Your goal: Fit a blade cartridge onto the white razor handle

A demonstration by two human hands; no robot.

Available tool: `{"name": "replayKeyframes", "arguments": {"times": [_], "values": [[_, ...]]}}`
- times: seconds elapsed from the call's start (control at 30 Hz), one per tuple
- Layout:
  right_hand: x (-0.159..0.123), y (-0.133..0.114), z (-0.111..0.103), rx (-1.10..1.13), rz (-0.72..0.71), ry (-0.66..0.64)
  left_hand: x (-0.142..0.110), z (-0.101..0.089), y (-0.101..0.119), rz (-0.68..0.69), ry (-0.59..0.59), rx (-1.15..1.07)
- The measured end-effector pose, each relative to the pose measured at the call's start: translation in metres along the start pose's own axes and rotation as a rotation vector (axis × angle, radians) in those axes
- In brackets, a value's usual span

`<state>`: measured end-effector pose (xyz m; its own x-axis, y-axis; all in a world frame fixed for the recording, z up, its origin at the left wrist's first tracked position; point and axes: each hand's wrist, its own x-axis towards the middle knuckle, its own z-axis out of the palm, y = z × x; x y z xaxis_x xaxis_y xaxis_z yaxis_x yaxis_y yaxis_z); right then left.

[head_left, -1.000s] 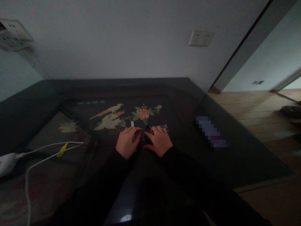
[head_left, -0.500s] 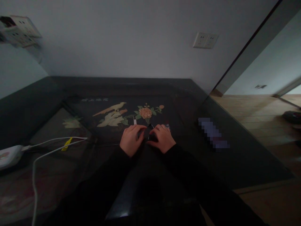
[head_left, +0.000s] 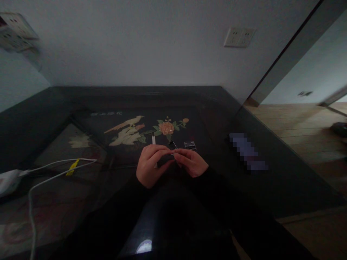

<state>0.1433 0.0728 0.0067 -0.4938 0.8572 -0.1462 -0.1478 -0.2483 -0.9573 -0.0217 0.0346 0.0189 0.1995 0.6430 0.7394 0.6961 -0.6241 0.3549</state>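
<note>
My left hand (head_left: 150, 164) and my right hand (head_left: 192, 163) meet at the fingertips over the dark tabletop. Both are closed in a pinch around something small with a pale glint, mostly hidden by the fingers. Just beyond the fingertips lies a small black piece (head_left: 170, 143) with a thin shiny strand (head_left: 175, 145) running toward my hands. A small clear-looking case with dark contents (head_left: 190, 145) is behind my right hand. A narrow white strip (head_left: 153, 139) sticks out from behind my left hand.
The glossy dark table (head_left: 217, 195) bears a bird-and-flower picture (head_left: 127, 135). At left, a white box-shaped device (head_left: 9, 182) has white cables (head_left: 34, 189) with a yellow tag (head_left: 72, 167). A blurred-out oblong object (head_left: 246, 151) lies right. A wall socket (head_left: 239, 37) is behind.
My hands have come together from slightly apart, and their fingertips now meet. The clear-looking case shows more behind my right hand. The whole view has shifted a little.
</note>
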Motion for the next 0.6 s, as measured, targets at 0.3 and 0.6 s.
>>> {"name": "replayKeyframes", "arguments": {"times": [0.3, 0.6], "values": [[0.000, 0.005, 0.003, 0.069, 0.045, -0.088, 0.002, 0.000, -0.001, 0.100, 0.053, 0.015], [0.000, -0.007, -0.005, -0.054, -0.027, -0.225, 0.002, -0.001, -0.004, 0.148, 0.006, -0.037]]}}
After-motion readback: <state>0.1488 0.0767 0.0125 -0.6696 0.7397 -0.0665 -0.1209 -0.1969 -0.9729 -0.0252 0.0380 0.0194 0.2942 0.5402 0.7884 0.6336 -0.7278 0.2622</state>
